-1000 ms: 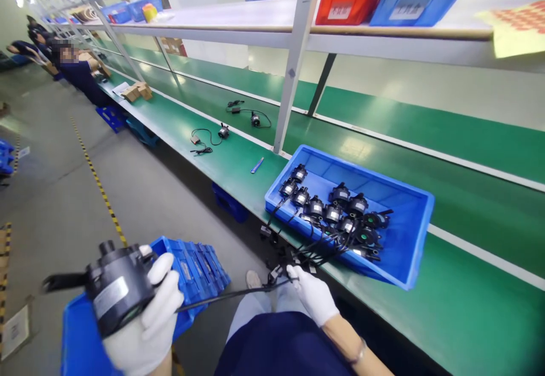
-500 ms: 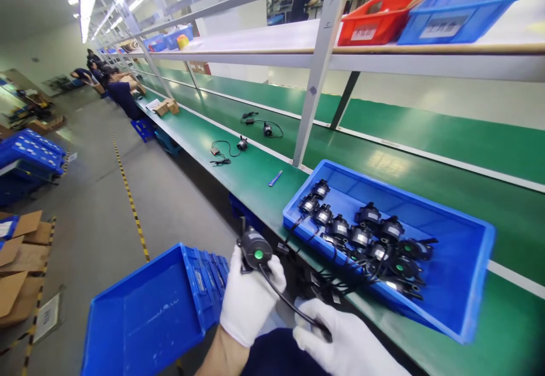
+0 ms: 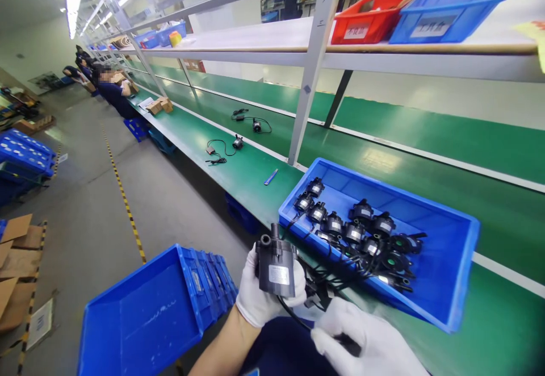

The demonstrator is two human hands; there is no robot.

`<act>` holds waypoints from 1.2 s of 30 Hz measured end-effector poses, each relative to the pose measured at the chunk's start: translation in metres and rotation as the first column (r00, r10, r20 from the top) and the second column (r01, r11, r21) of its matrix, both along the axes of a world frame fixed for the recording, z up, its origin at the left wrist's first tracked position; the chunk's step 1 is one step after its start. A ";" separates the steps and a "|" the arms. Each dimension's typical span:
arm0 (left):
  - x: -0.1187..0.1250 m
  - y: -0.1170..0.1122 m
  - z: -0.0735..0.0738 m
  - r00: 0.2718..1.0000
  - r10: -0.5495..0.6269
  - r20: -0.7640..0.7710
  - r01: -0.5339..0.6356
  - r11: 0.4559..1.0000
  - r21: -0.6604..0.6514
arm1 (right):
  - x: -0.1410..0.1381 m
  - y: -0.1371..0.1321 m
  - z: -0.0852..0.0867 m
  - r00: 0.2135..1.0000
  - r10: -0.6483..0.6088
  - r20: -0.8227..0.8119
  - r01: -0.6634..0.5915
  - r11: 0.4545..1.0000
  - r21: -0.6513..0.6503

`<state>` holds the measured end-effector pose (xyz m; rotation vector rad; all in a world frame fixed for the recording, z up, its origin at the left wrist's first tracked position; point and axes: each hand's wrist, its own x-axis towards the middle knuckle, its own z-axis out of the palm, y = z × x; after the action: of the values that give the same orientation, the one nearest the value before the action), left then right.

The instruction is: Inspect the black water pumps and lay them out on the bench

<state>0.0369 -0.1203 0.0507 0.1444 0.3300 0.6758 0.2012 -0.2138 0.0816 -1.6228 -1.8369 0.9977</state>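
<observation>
A black pump [image 3: 276,262] with a white label and a short pipe stub on top is held up in front of me. My left hand [image 3: 259,299], in a white glove, grips it from behind and below. From its underside a black cable [image 3: 293,314] runs to my gloved right hand [image 3: 361,339], whose fingers are closed on it. Just beyond, a blue tray [image 3: 462,285] on the bench holds several similar black pumps [image 3: 353,231], their cables hanging over the near edge.
The green bench [image 3: 272,194] carries a blue cutter [image 3: 271,176] and two more cabled pumps farther along. Blue crates [image 3: 140,319] stand at lower left. Red [image 3: 361,21] and blue [image 3: 451,9] bins sit on the shelf. A co-worker [image 3: 111,86] is seated down the line.
My left hand has turned the pump so its labelled side and pipe stub face me, replacing the end with the green dot. Both hands have shifted slightly right.
</observation>
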 end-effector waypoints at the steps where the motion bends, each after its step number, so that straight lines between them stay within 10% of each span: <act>1: -0.003 0.000 -0.001 0.997 0.017 -0.081 -0.012 0.998 0.063 | 0.002 0.002 0.004 0.999 -0.037 -0.039 0.036 0.999 -0.028; 5: -0.020 -0.004 -0.002 0.863 0.273 -0.425 -0.015 0.855 0.519 | 0.010 0.011 0.014 0.956 -0.167 -0.242 0.148 0.984 -0.094; 8: -0.030 -0.010 -0.006 0.685 0.566 -0.459 0.125 0.530 0.839 | 0.010 0.017 0.007 0.899 -0.171 -0.403 0.124 0.982 -0.140; 11: -0.033 -0.014 -0.015 0.542 0.760 -0.358 0.287 0.233 0.929 | 0.007 0.020 -0.001 0.836 -0.204 -0.509 0.126 0.975 -0.184; 14: -0.032 -0.015 -0.022 0.512 0.796 -0.323 0.337 0.160 0.928 | 0.005 0.022 0.000 0.798 -0.219 -0.562 0.137 0.973 -0.185; 22: -0.024 -0.012 -0.016 0.447 0.828 -0.339 0.392 0.159 0.906 | 0.008 0.022 -0.005 0.684 -0.294 -0.667 0.116 0.947 -0.299; 27: -0.018 -0.015 -0.012 0.440 0.817 -0.373 0.399 0.194 0.896 | 0.012 0.030 -0.004 0.797 -0.333 -0.504 0.207 0.934 -0.290; 36: -0.034 -0.018 0.029 0.609 0.405 -0.682 0.284 0.691 0.664 | 0.006 0.056 0.007 0.591 -0.568 -0.572 0.208 0.793 -0.573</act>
<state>0.0029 -0.1380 0.0794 1.2756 0.9409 0.7593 0.2074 -0.1574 0.0883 -1.4459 -0.6665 1.6229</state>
